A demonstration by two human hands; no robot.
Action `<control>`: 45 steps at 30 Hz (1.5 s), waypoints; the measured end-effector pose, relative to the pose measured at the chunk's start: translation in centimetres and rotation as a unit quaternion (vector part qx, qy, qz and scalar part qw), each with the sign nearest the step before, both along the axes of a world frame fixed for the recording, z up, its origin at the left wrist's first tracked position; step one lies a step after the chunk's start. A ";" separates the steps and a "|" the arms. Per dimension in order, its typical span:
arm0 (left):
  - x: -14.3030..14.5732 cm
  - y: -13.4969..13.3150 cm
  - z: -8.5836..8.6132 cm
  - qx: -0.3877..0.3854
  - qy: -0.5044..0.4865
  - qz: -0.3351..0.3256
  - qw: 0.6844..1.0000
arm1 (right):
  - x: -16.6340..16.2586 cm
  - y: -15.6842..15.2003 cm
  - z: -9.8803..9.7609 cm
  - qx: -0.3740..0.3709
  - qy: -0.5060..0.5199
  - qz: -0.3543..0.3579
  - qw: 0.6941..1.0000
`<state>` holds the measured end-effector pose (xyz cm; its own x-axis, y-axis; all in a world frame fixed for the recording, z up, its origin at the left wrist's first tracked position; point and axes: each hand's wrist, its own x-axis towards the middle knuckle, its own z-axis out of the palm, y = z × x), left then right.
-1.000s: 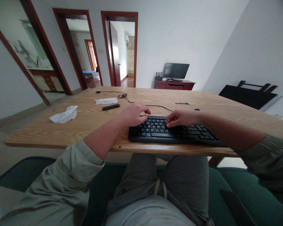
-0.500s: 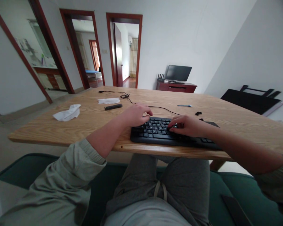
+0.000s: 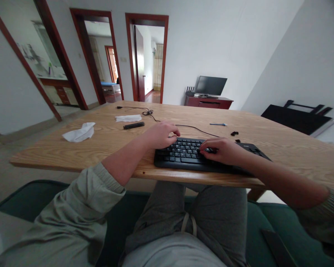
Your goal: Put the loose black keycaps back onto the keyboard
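A black keyboard (image 3: 180,154) lies at the near edge of a wooden table (image 3: 114,148), with its cable (image 3: 195,128) running off to the far left. My left hand (image 3: 161,134) is curled over the keyboard's far left corner, fingers bent around its edge. My right hand (image 3: 225,150) rests on the middle keys with its fingertips pressed together on a key; what they pinch is too small to name. My right forearm hides the keyboard's right part.
A crumpled tissue (image 3: 79,132), a flat tissue (image 3: 128,118) and a black bar (image 3: 133,125) lie at the left. A pen (image 3: 217,124) and small black bits (image 3: 233,133) lie behind the keyboard. I sit on a green sofa (image 3: 267,218).
My right hand has slid a little to the right and toward me along the keys. My left hand has stayed at the keyboard's left corner. The view has shifted slightly.
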<state>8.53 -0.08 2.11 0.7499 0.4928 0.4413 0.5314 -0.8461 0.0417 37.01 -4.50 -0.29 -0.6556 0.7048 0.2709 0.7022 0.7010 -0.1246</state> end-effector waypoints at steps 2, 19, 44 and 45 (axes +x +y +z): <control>0.0 0.0 0.0 -0.002 0.001 0.000 1.000 | 0.0 0.0 -0.2 -0.005 0.007 -0.006 1.000; 0.0 0.0 -0.1 -0.008 0.000 0.006 1.000 | -0.4 -0.5 0.7 -0.042 0.002 -0.013 0.999; 0.0 0.0 -0.2 0.001 -0.008 -0.003 1.000 | -0.4 -1.2 0.0 -0.017 0.022 -0.020 0.999; 0.0 0.0 -0.2 0.002 -0.009 -0.003 1.000 | -0.4 -1.2 -0.1 -0.020 0.027 -0.024 0.999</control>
<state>8.50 -0.04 1.93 0.7450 0.4866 0.4564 0.5251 -0.8496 0.0487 36.65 -5.69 -0.38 -0.6059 0.7462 0.2756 0.7262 0.6603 -0.1913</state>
